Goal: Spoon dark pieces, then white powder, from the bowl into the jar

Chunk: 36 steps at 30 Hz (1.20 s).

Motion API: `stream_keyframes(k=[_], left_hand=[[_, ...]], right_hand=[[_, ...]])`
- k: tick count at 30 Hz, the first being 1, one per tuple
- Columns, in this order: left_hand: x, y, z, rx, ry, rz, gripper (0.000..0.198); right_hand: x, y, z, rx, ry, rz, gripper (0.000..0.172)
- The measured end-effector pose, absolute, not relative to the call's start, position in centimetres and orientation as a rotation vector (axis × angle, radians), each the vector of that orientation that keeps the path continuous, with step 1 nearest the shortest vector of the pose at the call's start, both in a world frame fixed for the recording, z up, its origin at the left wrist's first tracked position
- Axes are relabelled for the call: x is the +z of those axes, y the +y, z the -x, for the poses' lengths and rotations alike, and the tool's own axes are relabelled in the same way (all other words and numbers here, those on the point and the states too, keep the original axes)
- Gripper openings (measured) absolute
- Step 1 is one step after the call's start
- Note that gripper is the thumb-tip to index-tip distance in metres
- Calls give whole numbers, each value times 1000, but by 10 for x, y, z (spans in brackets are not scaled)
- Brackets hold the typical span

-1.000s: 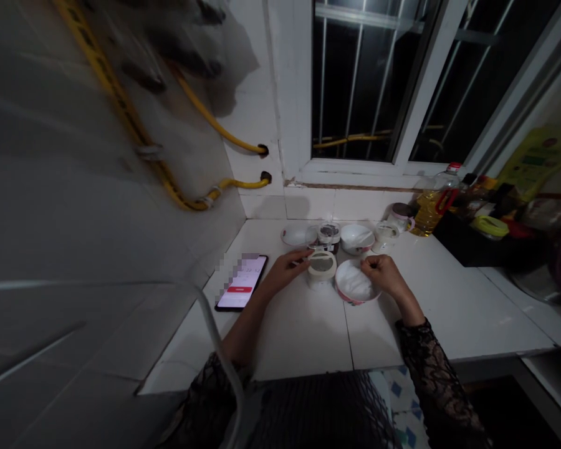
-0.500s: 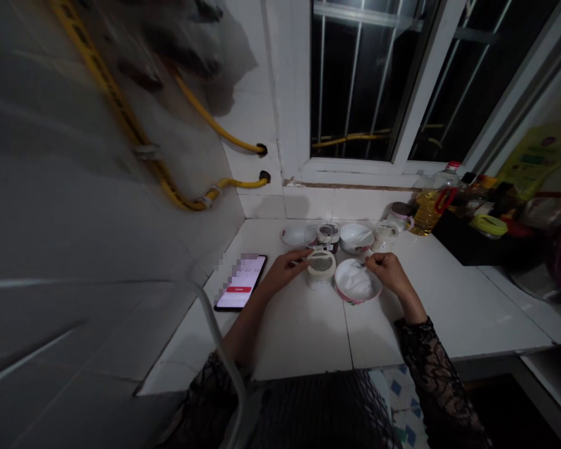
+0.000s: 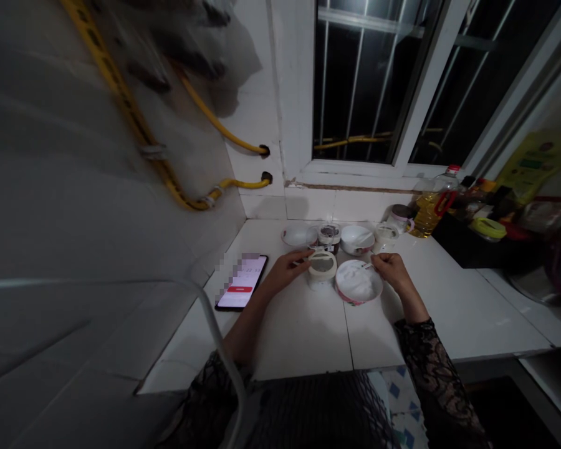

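Note:
My left hand (image 3: 290,271) rests at the left side of a small jar with a cream rim (image 3: 322,265), its thumb and fingers gripping the rim. The jar's top looks grey, and a pale strip lies across it. To the right stands a white bowl (image 3: 343,293) with a red-patterned outside, holding white contents. My right hand (image 3: 390,268) pinches a thin spoon handle (image 3: 368,265) at the bowl's upper right edge. The spoon's far end is lost in the white contents.
Behind are a shallow dish (image 3: 299,236), a dark-filled jar (image 3: 329,236), another bowl (image 3: 356,239) with a spoon and a glass jar (image 3: 386,236). A phone (image 3: 240,284) lies left. An oil bottle (image 3: 430,209) and condiments stand right; a pale cable (image 3: 215,324) crosses in front.
My right hand has shifted slightly right, drawing the spoon handle toward the bowl's edge. My left hand stays at the jar. The view has moved very little.

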<state>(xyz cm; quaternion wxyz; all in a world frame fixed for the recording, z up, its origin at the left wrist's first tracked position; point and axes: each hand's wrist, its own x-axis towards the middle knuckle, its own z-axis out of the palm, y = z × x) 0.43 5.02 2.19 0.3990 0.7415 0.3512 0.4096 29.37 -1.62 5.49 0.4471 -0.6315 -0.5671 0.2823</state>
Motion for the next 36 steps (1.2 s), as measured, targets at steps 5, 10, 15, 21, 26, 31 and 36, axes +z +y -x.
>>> stream_keyframes(k=[5,10,15,21,26,31,36], left_hand=[[22,50,-4,1041,886,-1888,46],[20,52,-4,1044,887,-1882,47],[20,52,-4,1032,894,-1889,47],[22,50,-5,1031,884,-1880,46],[21,50,-5,1037,879,-1870,47],[20,51,-4,1044,885,-1879,46],[21,51,-5,1055,883,-1860,46]], right_hand=[[50,-12,-294,683,-1246,1529,45],[60,-12,-278,646,-1222,1475,44],[67,-15,-247,355,-1371,1391,45],[65,-23,-229,-342,-1984,1137,41],[65,-23,-232,-468,-2169,1040,37],[70,-27,-256,-208,-1778,1162,36],[73,-31,-285,147,-1570,1404,39]])
